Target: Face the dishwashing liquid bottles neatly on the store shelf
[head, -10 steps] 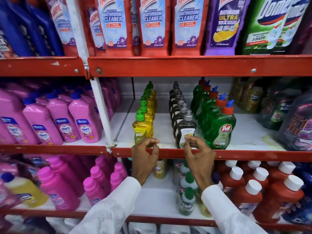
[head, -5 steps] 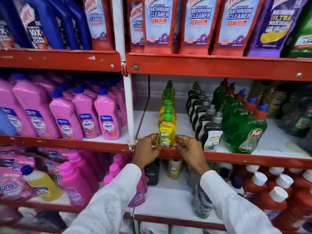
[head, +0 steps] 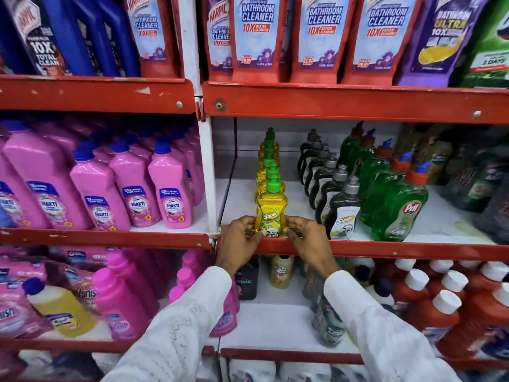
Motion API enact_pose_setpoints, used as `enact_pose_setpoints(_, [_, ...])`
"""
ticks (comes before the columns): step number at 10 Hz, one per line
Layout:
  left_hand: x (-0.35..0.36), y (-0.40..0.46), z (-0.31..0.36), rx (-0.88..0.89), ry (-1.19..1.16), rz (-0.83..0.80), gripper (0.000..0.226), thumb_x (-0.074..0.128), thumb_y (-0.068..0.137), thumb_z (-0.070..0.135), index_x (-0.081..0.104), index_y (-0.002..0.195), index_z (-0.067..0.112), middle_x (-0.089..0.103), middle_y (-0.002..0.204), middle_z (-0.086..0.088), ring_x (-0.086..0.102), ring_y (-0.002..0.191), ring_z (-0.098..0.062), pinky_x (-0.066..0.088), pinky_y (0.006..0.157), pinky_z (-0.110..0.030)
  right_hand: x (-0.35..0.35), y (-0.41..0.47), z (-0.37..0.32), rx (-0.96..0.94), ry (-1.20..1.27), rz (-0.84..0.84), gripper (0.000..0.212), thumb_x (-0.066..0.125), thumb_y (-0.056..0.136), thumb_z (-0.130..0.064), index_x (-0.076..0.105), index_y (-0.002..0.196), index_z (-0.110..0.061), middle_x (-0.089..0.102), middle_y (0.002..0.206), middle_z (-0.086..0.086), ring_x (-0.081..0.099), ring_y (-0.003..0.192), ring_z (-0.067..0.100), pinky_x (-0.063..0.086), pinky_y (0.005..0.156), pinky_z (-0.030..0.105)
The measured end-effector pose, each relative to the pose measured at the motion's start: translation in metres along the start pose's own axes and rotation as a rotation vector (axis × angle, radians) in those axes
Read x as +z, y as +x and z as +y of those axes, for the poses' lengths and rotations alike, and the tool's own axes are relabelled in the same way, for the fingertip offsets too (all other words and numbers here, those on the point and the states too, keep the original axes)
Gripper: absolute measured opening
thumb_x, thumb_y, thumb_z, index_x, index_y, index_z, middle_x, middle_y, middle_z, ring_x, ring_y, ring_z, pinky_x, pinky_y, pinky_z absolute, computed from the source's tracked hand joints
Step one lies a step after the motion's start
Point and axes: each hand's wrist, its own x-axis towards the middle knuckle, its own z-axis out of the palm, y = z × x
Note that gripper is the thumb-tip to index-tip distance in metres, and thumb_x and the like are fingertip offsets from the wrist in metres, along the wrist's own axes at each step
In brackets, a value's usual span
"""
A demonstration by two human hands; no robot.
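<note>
- We are in a shop, in the aisle for cleaning products.
- We see red metal shelves (head: 358, 103) in several levels.
- Many identical pink bottles (head: 170, 194) and bathroom cleaner packs (head: 256, 37) stand in rows.

Both hands, left hand (head: 240, 238) and right hand (head: 308, 238), clasp the front yellow bottle (head: 271, 213) upright at the shelf (head: 385, 248) edge, label forward, beside black bottles (head: 340, 213)

Red bathroom cleaner bottles (head: 322, 37) are lining the top tier beside a purple one (head: 440, 40), pink Shakti bottles (head: 170, 194) are crowding the left bay, and red white-capped bottles (head: 440, 307) are sitting low on the right, near a yellow bottle (head: 59, 310) lying among pink ones
</note>
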Motion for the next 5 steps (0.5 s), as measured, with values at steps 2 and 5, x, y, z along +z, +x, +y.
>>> enact_pose_setpoints(2, [-0.001, -0.003, 0.005, -0.027, -0.018, -0.01, 0.035, 0.077, 0.078, 0.031, 0.069, 0.11, 0.019, 0.078, 0.099, -0.003, 0.072, 0.084, -0.007, 0.061, 0.079, -0.038, 0.0, 0.0, -0.002, 0.006, -0.034, 0.007, 0.034, 0.062, 0.09, -0.004, 0.066, 0.123, -0.01, 0.072, 0.119, 0.004, 0.066, 0.105, 0.006, 0.049, 0.097, 0.02])
enact_pose_setpoints(5, [0.0, -0.007, 0.014, -0.026, 0.038, 0.034, 0.063, 0.074, 0.077, 0.046, 0.058, 0.129, 0.015, 0.071, 0.12, -0.01, 0.068, 0.104, -0.018, 0.057, 0.09, -0.043, -0.011, -0.012, -0.001, 0.047, 0.054, 0.167, 0.036, 0.067, 0.088, -0.014, 0.065, 0.124, -0.014, 0.072, 0.119, 0.001, 0.069, 0.103, 0.009, 0.05, 0.091, 0.015])
